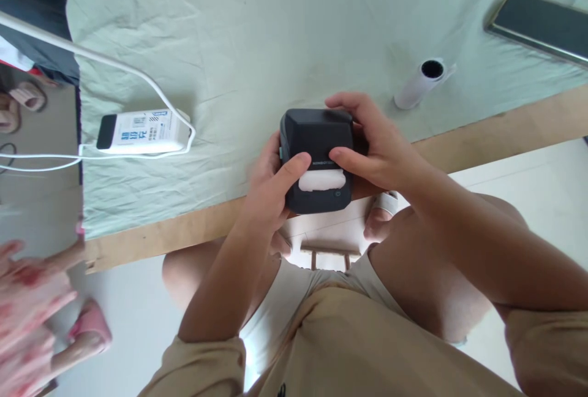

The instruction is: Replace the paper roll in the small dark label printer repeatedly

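Between my two hands is a small black label printer point(316, 133), held above the front edge of the table. White paper point(322, 180) shows at the slot on its near side. My left hand point(275, 179) grips the left side, thumb lying on top. My right hand point(367, 133) holds the right side, with its thumb on the top and its index finger over the far corner. The fingers underneath are hidden. A white paper roll point(420, 83) with a dark hollow core stands tilted on the cloth, to the right beyond my right hand.
A pale green cloth point(257, 35) covers the table, whose wooden edge point(184, 225) is bare. On the left lies a white power bank point(142, 130) with a white cable point(114, 63). A dark phone point(542, 23) rests at far right. Other people point(32, 311) are at the left.
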Available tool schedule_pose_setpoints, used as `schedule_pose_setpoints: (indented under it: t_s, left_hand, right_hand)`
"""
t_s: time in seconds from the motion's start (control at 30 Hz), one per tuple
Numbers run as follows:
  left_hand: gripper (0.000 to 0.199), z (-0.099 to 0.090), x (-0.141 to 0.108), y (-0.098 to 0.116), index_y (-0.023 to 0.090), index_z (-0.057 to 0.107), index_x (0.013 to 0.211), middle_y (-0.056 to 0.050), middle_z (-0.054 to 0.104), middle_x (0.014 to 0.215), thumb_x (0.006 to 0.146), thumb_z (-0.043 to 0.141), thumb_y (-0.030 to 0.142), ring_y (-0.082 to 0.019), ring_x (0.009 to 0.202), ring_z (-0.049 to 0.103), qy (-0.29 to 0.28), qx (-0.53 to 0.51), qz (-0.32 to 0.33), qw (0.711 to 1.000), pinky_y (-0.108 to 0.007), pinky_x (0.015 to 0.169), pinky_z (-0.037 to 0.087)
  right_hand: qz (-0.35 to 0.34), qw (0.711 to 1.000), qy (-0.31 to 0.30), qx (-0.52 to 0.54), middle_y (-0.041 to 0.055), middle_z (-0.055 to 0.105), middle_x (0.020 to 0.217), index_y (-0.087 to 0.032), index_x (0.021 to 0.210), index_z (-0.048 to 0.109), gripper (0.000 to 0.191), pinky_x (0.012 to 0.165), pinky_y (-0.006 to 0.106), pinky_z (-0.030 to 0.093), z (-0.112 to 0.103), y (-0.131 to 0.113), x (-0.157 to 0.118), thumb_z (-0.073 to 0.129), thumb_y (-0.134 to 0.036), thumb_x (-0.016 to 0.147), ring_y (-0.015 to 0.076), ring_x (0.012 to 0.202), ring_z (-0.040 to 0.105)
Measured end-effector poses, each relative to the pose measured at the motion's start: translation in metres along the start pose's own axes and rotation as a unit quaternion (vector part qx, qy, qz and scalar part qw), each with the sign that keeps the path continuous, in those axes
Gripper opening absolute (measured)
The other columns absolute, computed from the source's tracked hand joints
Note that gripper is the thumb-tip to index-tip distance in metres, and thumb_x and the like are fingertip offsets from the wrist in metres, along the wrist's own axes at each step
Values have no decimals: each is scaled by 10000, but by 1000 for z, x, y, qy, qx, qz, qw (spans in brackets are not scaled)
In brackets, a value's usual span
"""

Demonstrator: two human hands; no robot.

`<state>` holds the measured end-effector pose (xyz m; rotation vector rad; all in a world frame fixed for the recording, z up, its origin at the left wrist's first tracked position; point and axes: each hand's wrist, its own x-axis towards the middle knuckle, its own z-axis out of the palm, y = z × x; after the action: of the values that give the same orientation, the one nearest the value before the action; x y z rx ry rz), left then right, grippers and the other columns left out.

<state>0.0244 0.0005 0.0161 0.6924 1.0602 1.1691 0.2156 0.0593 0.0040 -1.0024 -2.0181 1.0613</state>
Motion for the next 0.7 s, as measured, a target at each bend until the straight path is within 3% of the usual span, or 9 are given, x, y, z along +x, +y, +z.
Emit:
schedule_pose_setpoints:
  t_s: [0.1, 0.3, 0.4, 0.47, 0.53, 0.63, 0.7]
  left_hand:
    - [388, 1, 0, 1, 221, 679, 1150, -31, 812, 903, 844, 834, 401, -248, 767, 808, 2, -4, 3, 1000, -312, 607, 642]
    - [342, 5, 4, -2, 218, 721, 1017, -39, 824, 972, 908, 737, 543, -347, 1202, 758, 22, -56, 10, 998, -419, 908, 671]
    - [327, 6, 8, -4, 233, 709, 913, -29, 812, 928, 905, 738, 559, -355, 1294, 710, 47, -58, 8, 997, -442, 987, 646]
    - [302, 6, 11, -5, 232, 703, 871, -33, 806, 911, 918, 722, 530, -344, 1290, 711, 73, -69, 14, 995, -448, 1015, 637]
    - [286, 7, 13, -6, 224, 710, 847, -44, 804, 904, 950, 676, 488, -326, 1250, 729, 83, -87, 12, 993, -439, 1022, 632]
    - [260, 5, 13, -8, 216, 741, 855, -33, 798, 871, 986, 636, 415, -275, 1129, 767, 91, -97, 15, 991, -384, 982, 636]
    - [229, 2, 13, -10, 215, 769, 890, -13, 796, 862, 988, 660, 392, -232, 1039, 778, 101, -89, 32, 990, -326, 918, 639]
  right_hand:
    - [14, 1000, 2, 1, 57, 675, 1326, -293, 1413, 460, 578, 919, 462, 610, 1, 1, 1, 663, -474, 903, 245, 1022, 700]
    - [-5, 999, 25, -30, 61, 673, 1312, -307, 1421, 488, 565, 843, 425, 613, 4, 10, -3, 634, -557, 936, 243, 1011, 695]
    - [-42, 996, 64, -44, 76, 693, 1294, -291, 1369, 540, 446, 916, 456, 608, 4, 13, -3, 532, -552, 1009, 258, 1089, 698]
    - [-71, 989, 114, -58, 86, 705, 1262, -279, 1296, 583, 332, 988, 476, 589, 3, 11, -2, 495, -467, 1037, 259, 1145, 688]
    - [-106, 979, 153, -86, 86, 714, 1164, -270, 1224, 613, 262, 941, 466, 602, 0, 8, -2, 555, -387, 997, 257, 1094, 691]
    - [-128, 975, 128, -126, 74, 709, 1078, -298, 1192, 628, 297, 849, 456, 626, -6, 3, -3, 681, -355, 905, 262, 1011, 681]
    - [-133, 977, 94, -135, 72, 715, 1112, -330, 1203, 626, 347, 874, 468, 637, -11, 1, -3, 734, -362, 875, 274, 1034, 674]
